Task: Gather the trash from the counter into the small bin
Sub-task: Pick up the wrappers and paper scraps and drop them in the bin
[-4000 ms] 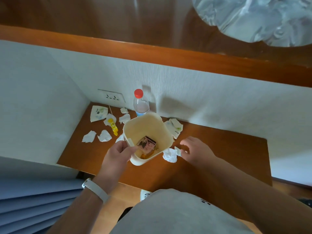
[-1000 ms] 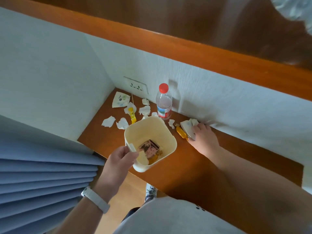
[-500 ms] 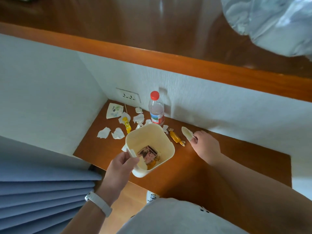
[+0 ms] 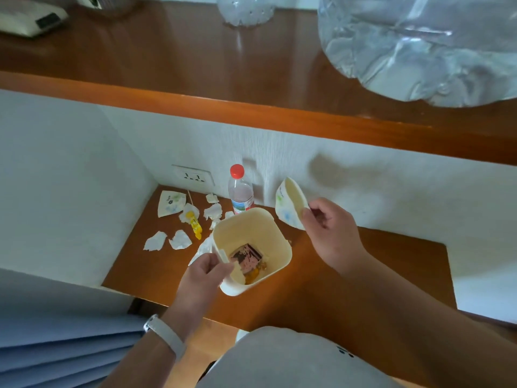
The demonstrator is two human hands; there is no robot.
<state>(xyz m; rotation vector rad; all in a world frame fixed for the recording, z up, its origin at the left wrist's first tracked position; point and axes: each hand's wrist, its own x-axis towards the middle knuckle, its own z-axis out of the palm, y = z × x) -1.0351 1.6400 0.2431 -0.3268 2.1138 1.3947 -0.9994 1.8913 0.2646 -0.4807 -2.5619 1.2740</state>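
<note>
at the far left of the table (image 4: 405,253), well apart from both hands, lie torn paper scraps (image 4: 153,242), a printed wrapper (image 4: 170,203) and a yellow piece (image 4: 195,224) resting on tissue. they sit in the corner below the wall socket (image 4: 193,176), and none of them is collected yet.

next comes your left grip (image 4: 202,275), fingers curled round a tab on the near rim of the small bin (image 4: 246,225). i judge that hold is there to steady the bin and turn its mouth toward you so drops land inside. the bin stands on the table near the front edge, open-topped. in it a dark-and-pink packet (image 4: 247,257) lies flat on the bottom with some orange-yellow bits (image 4: 251,277) beside it, and most of the room is unused.

just behind the bin, near the wall, a water bottle (image 4: 240,191) with a red cap stands upright. whether it counts as trash i cannot tell.

to the right, your right grip (image 4: 327,231) is above the table, thumb and fingers pinching one edge of a white wrapper (image 4: 288,205) with faint green and blue print. the wrapper hangs beside the bin's far right corner, not over the opening, so carry it left before you let go.
</note>
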